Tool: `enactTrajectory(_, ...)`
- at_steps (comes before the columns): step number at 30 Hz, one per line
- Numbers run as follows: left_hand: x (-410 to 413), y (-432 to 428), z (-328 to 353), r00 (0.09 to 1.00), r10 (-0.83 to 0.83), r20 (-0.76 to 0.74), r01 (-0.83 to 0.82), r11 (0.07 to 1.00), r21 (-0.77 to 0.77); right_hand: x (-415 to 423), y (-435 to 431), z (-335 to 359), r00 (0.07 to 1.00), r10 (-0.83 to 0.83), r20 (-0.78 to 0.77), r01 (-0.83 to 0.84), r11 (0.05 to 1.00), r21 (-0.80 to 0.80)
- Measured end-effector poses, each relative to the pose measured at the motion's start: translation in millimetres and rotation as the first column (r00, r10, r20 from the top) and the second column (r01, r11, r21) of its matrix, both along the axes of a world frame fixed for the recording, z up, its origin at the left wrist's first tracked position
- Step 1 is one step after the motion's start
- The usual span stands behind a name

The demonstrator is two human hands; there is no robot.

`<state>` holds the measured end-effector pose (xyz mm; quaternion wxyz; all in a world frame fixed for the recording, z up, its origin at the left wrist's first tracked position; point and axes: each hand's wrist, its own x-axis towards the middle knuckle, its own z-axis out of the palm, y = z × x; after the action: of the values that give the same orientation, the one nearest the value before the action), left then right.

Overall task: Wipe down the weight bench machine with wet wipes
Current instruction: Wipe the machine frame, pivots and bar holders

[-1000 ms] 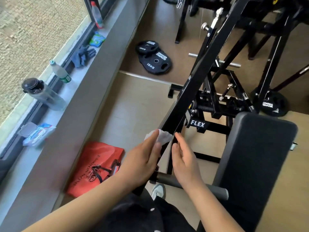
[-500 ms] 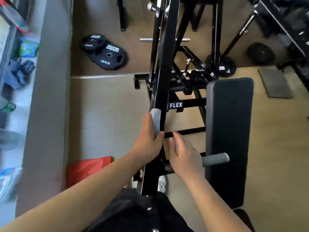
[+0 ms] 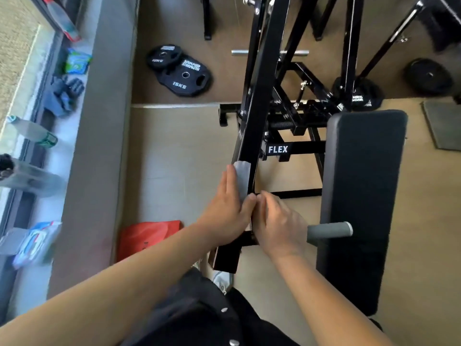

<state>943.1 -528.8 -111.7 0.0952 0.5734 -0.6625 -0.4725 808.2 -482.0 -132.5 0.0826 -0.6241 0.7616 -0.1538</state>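
Wiping of the black lever arm (image 3: 257,101) of the weight bench machine, head view. Left hand (image 3: 228,208) is pressing a folded wet wipe (image 3: 241,177) flat against the left face of the arm, fingers extended and held together, thumb hooking toward the arm's near edge. Right hand (image 3: 277,221) is curling around the right side of the same arm, just below the wipe; its fingertips appear to be closing on the metal, though blur leaves the far side of that grip uncertain. Both hands are working near the arm's lower end, left of the grey foam handle (image 3: 330,232) and left of the padded bench back (image 3: 361,196).

The wipe is looking thin, limp and damp; it is likely to bunch or slide unless palm pressure is spreading it, so a broad flat hold suits it better than a pinch. The arm is rigid painted square tube, glossy and smooth, probably slick when wet, with hard corners that could snag the sheet. The bench pad is showing matte, slightly cushioned upholstery. Further wipes are probably lying in the blue-and-white pack (image 3: 32,242) on the sill, well left of the arm.
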Motion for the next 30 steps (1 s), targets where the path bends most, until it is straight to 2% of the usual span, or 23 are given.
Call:
enactTrajectory(2, 0, -12, -2, 0.999, 0.015, -0.042, -0.016, 1.0, -0.022, -1, 2, 0, 0.999, -0.002, 0.038, 0.003, 1.0, -0.03)
enactTrajectory(5, 17, 30, -2, 0.992, -0.125, 0.002, 0.125, 0.987, -0.103, -1, 3, 1, 0.998, 0.019, 0.063, -0.014, 0.997, -0.08)
enactTrajectory(7, 39, 72, -7, 0.966, -0.225, 0.128, 0.25, 0.942, -0.224, 0, 5, 0, 0.998, 0.02, 0.067, -0.016, 0.998, -0.066)
enactTrajectory(9, 56, 98, -12, 0.938, -0.224, 0.266, 0.31, 0.884, -0.351, -1, 5, -1, 0.999, 0.023, 0.049, -0.02, 0.998, -0.052)
enactTrajectory(11, 57, 99, -11, 0.9, -0.189, 0.394, 0.344, 0.862, -0.372, -1, 3, -2, 0.999, 0.021, 0.028, -0.02, 0.998, -0.066)
enactTrajectory(13, 46, 83, -5, 0.882, -0.142, 0.449, 0.3, 0.904, -0.303, 0, 4, -2, 1.0, 0.02, 0.008, -0.019, 0.996, -0.09)
enactTrajectory(15, 34, 57, -1, 0.894, -0.159, 0.418, 0.196, 0.98, -0.046, 0, 6, -2, 1.0, 0.013, 0.003, -0.013, 0.995, -0.099)
enactTrajectory(17, 28, 43, -2, 0.939, -0.084, 0.334, 0.065, 0.996, 0.065, -1, 8, -1, 1.0, 0.011, 0.002, -0.011, 0.995, -0.1)
enactTrajectory(19, 30, 54, -2, 0.943, -0.062, 0.327, 0.06, 0.998, 0.018, -1, 8, -1, 1.0, 0.015, -0.004, -0.015, 0.995, -0.101)
enactTrajectory(22, 43, 95, -10, 0.918, -0.092, 0.386, 0.196, 0.951, -0.238, 0, 5, 0, 0.999, 0.026, -0.031, -0.029, 0.994, -0.11)
enactTrajectory(23, 46, 106, -15, 0.922, -0.118, 0.369, 0.231, 0.932, -0.281, 0, 5, 1, 0.999, 0.025, -0.043, -0.03, 0.994, -0.108)
enactTrajectory(26, 43, 120, -24, 0.944, -0.173, 0.281, 0.265, 0.905, -0.333, 0, 6, 2, 0.998, 0.038, -0.056, -0.044, 0.992, -0.115)
enactTrajectory(30, 41, 102, -20, 0.97, -0.143, 0.198, 0.207, 0.911, -0.357, 2, 7, 1, 0.998, 0.052, -0.022, -0.055, 0.991, -0.123)
